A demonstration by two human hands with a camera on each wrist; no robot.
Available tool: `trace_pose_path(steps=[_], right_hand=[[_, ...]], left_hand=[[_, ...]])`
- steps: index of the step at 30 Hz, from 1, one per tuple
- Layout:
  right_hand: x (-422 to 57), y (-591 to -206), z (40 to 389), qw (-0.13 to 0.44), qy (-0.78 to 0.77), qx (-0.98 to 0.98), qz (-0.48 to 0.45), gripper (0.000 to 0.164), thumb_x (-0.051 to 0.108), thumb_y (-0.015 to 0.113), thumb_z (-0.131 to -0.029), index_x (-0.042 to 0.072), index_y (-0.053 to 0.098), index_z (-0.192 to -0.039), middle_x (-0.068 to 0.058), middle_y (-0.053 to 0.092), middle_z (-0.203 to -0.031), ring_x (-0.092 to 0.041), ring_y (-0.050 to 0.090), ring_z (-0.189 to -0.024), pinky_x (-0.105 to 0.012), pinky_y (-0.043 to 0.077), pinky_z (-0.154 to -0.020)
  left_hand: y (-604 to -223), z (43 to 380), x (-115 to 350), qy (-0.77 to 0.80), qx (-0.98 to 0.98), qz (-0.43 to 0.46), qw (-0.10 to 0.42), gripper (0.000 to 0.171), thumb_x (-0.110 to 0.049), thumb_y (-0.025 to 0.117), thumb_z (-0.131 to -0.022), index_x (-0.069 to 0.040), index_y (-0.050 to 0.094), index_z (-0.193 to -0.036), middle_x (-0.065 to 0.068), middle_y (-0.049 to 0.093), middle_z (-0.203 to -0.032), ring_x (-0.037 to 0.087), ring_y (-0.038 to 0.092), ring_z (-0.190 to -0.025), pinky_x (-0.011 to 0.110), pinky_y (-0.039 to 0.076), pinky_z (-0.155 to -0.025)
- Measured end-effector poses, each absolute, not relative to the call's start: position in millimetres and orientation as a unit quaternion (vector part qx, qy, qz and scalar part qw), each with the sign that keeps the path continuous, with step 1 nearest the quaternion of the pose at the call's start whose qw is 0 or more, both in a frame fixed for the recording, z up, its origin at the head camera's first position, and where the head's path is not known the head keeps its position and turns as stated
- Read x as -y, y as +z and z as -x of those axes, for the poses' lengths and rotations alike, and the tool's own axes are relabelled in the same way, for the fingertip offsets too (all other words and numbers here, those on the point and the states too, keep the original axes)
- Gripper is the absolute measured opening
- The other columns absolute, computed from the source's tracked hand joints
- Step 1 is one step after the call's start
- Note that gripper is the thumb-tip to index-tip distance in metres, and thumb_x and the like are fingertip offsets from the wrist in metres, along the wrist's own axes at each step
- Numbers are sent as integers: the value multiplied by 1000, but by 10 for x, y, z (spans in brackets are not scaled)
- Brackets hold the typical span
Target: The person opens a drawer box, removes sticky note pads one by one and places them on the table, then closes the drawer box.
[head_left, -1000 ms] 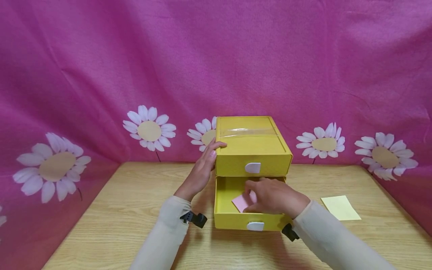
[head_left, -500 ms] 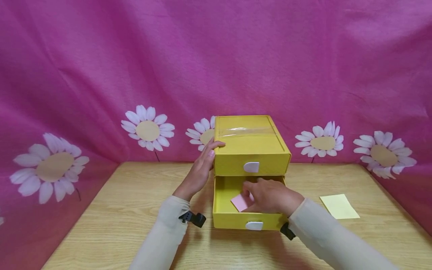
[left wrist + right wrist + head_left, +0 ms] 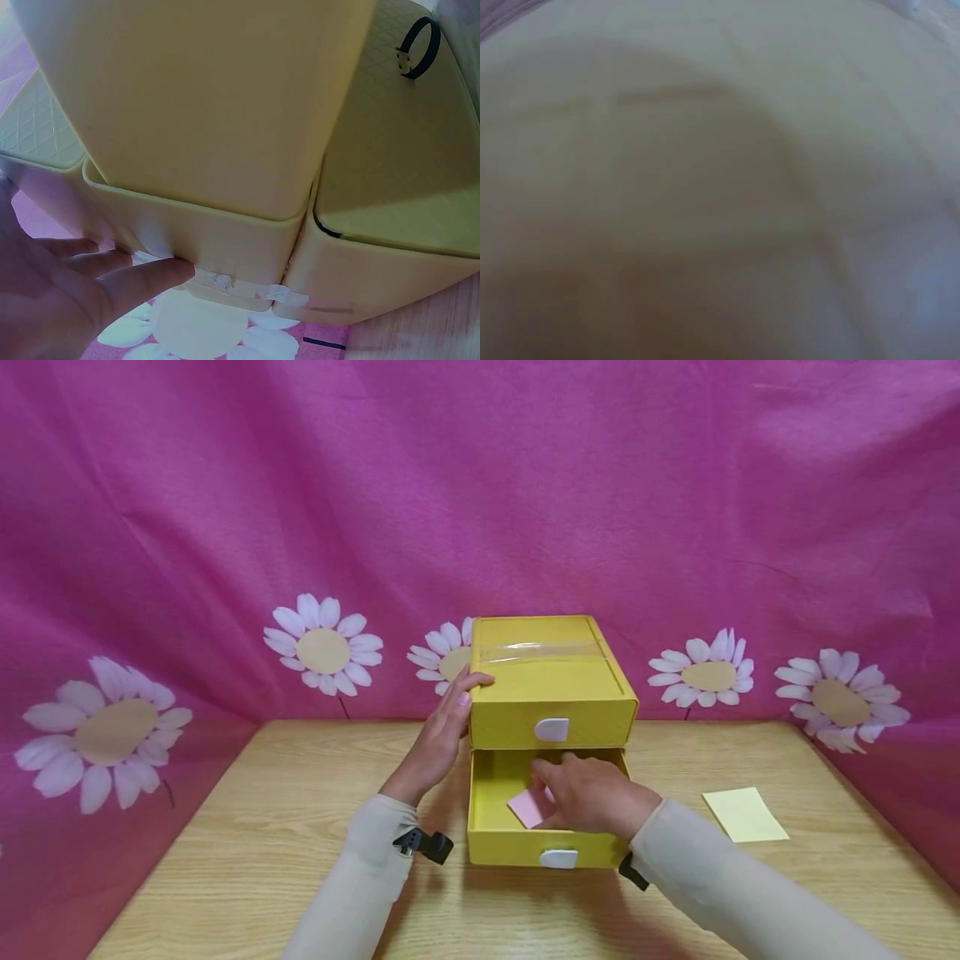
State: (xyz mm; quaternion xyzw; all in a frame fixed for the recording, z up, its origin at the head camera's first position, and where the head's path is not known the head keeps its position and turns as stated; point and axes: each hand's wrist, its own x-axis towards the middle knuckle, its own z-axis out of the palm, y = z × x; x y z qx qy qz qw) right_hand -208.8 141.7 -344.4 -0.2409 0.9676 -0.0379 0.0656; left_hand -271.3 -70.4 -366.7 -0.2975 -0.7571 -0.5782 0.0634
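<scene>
A yellow two-drawer box (image 3: 540, 681) stands on the table with its lower drawer (image 3: 510, 847) pulled out and its upper drawer (image 3: 517, 724) pushed in. My left hand (image 3: 438, 735) rests along the box's left side, one finger over the top edge. In the left wrist view its fingers (image 3: 150, 285) lie extended against the yellow wall. Inside the lower drawer, my right hand (image 3: 592, 789) pinches a pink sticky note (image 3: 527, 808) with thumb and curled fingers; the hand covers the note's right part. The right wrist view is blurred, filled by a close pale surface.
A pale yellow sticky note (image 3: 746, 814) lies on the wooden table (image 3: 247, 852), right of the box. Both drawers bear white tabs, the lower tab (image 3: 558, 859) facing the front. Clear tape (image 3: 540, 652) crosses the box top. A pink flowered cloth (image 3: 525, 485) hangs behind.
The whole scene shifts slightly left in the head view. My right wrist moves a little left over the drawer, while the pink note and my left hand keep their places on the box.
</scene>
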Motion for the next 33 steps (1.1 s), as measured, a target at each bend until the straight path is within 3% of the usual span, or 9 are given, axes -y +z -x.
trace_pose_path(steps=[7,14,20,27,33], right_hand=[[-1411,-3454,2104,63,-46,-965,250,42,40,81,-75,18,53,-98,1,49,-70,-19,48,-70,-38,44,-61],[-1394,-3450,2109,61,-55,-964,253,40,37,81,-77,17,54,-98,0,49,-72,-19,48,-68,-37,44,-61],[-1384,-3440,2105,67,-70,-963,250,36,32,80,-78,16,54,-97,0,50,-73,-19,49,-67,-35,44,-62],[-1428,-3420,2107,90,-107,-963,232,31,32,80,-78,20,54,-89,3,53,-73,-17,51,-68,-33,44,-63],[-1465,-3381,2140,72,-124,-958,248,25,31,78,-76,19,56,-80,5,54,-67,-14,51,-66,-31,43,-61]], left_hand=[[-3673,2710,727,-578,756,300,66,40,-46,23,-104,-34,41,-138,3,7,-161,28,22,-142,60,36,-101],[-3663,2709,737,-584,750,303,64,40,-44,24,-105,-33,41,-139,-4,8,-160,25,22,-142,57,37,-102],[-3669,2712,744,-587,746,307,68,41,-43,24,-105,-30,41,-140,-1,8,-161,28,22,-142,59,36,-102],[-3682,2708,719,-582,754,299,59,40,-47,24,-104,-35,41,-138,-4,8,-160,24,19,-143,60,35,-102],[-3659,2714,709,-582,753,301,62,41,-49,24,-104,-36,41,-138,-5,7,-160,24,20,-142,60,35,-102]])
